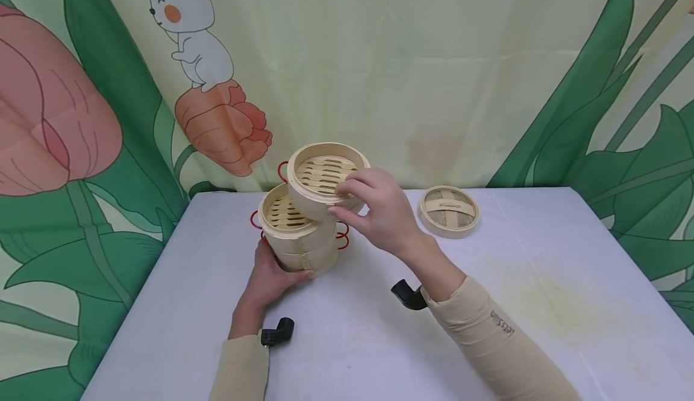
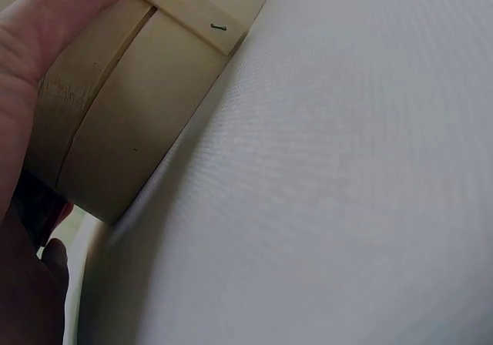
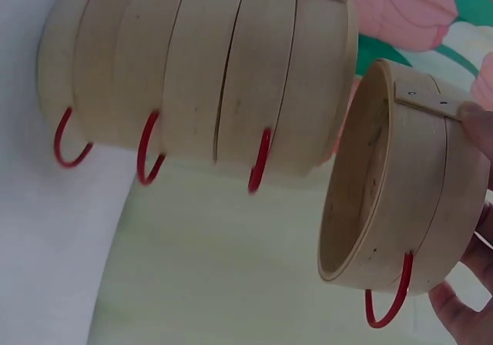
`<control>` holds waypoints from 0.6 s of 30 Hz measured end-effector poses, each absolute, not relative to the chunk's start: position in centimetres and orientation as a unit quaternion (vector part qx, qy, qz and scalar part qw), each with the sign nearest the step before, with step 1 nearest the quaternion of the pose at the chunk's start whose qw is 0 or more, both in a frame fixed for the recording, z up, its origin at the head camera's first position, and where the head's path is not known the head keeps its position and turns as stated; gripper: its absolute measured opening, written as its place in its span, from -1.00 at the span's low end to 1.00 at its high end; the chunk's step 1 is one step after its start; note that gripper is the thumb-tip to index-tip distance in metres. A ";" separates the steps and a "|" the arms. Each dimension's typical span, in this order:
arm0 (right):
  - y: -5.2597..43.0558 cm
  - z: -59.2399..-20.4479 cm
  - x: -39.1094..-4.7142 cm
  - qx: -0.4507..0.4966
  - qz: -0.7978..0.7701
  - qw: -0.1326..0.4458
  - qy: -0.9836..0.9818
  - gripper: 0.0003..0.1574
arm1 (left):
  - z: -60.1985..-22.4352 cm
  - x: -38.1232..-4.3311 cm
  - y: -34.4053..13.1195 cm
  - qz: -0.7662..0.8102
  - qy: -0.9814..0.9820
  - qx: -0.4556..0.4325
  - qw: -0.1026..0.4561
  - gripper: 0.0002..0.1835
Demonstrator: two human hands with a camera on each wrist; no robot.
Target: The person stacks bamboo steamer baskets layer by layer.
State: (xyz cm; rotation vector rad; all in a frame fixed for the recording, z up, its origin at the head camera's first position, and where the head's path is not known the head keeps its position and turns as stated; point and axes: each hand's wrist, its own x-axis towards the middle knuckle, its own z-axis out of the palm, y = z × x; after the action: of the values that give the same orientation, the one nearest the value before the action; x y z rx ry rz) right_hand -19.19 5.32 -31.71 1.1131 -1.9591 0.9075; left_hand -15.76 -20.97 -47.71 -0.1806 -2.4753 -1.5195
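A bamboo steamer basket with a slatted floor is held up by my right hand, thumb and fingers pinching its near right rim. In the right wrist view this basket is tilted and apart from the stack, a red loop handle on its side. Below it stands a stack of steamer baskets with red side loops, its top slats partly hidden by the raised basket. My left hand grips the stack low on its left and near side; in the left wrist view its thumb lies along the bamboo wall.
A round bamboo lid with a woven top and strap handle lies at the back right of the white-covered table. Behind the table hangs a printed curtain. Black wrist cameras sit at both cuffs.
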 end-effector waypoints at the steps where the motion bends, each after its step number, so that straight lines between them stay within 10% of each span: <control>1: 4.9 -31.6 -19.2 0.433 0.349 0.348 -0.754 -0.73 | -47.7 -15.8 -21.0 -0.519 -0.844 -0.063 0.116 0.34; 18: 0.4 -31.7 -18.9 0.473 0.326 0.316 -0.755 -0.73 | -47.3 -15.6 -20.9 -0.523 -0.843 -0.063 0.111 0.28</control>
State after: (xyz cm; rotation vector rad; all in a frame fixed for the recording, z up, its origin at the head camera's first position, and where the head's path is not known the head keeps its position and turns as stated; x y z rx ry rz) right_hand -18.92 0.38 -31.74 1.2457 -1.9888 0.8586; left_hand -15.65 -20.90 -47.26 -0.1854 -2.4746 -1.5364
